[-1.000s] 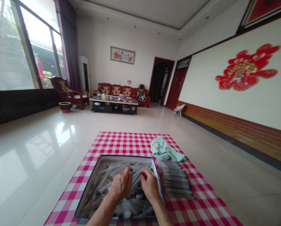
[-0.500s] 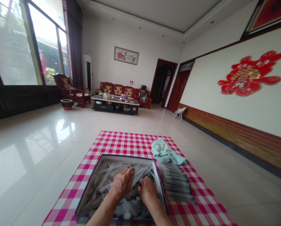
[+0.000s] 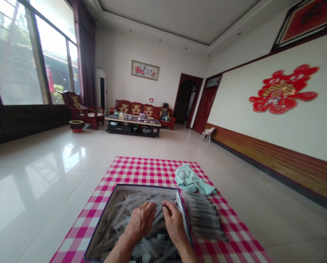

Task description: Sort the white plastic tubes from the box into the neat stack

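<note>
I'm pressing my curled left hand [image 3: 140, 221] and right hand [image 3: 174, 223] into clear plastic syringes [image 3: 130, 208] heaped in a box [image 3: 147, 186] on a pink checked cloth [image 3: 130, 171]; I can't tell whether either hand has hold of one.

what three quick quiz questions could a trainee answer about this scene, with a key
1. True or false: the left hand and the right hand are both over the loose clear plastic tubes in the open box.
2. Multiple choice: what lies directly to the right of the box?
A. a row-by-row stack of tubes
B. a red wooden armchair
C. a low round planter
3. Short answer: what is the box sitting on?

Key: 1 true; 2 A; 3 the pink-and-white checked cloth
</note>
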The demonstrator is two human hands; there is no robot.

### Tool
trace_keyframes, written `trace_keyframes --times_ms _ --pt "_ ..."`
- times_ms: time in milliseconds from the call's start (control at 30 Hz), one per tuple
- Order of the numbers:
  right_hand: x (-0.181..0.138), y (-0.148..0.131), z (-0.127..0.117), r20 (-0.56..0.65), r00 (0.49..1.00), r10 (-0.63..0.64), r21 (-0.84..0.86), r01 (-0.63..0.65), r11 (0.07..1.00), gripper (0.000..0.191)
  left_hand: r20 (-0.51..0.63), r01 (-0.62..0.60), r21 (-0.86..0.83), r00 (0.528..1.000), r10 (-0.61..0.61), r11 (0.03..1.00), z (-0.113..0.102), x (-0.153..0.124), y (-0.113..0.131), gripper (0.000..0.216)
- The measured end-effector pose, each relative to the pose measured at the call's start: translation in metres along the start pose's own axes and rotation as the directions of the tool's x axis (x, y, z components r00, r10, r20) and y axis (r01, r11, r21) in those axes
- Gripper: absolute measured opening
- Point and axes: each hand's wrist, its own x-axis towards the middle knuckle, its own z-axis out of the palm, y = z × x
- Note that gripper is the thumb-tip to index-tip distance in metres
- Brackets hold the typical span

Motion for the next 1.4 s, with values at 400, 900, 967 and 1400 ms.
trace_keyframes --times_ms 400,900,967,1400 --pt "-0.001 -0.007 0.002 0.104 0.989 0.102 0.169 -0.119 0.978 0.017 0.063 -0.001 0.027 0.998 0.000 1.000 -0.005 0.001 0.005 0.021" --pt "-0.002 -0.006 0.003 0.097 0.989 0.108 0.236 -0.128 0.963 0.018 0.076 0.006 0.040 0.997 -0.009 0.999 0.000 -0.001 0.001 0.021" --pt "-0.002 -0.005 0.003 0.126 0.984 0.124 0.241 -0.152 0.959 0.018 0.072 0.009 0.039 0.997 -0.012 0.999 0.000 -0.001 0.001 0.021" --pt "-0.001 -0.008 0.000 0.239 0.952 0.191 0.300 -0.260 0.918 0.028 0.075 -0.007 0.042 0.997 0.004 0.999 -0.002 -0.001 0.002 0.023"
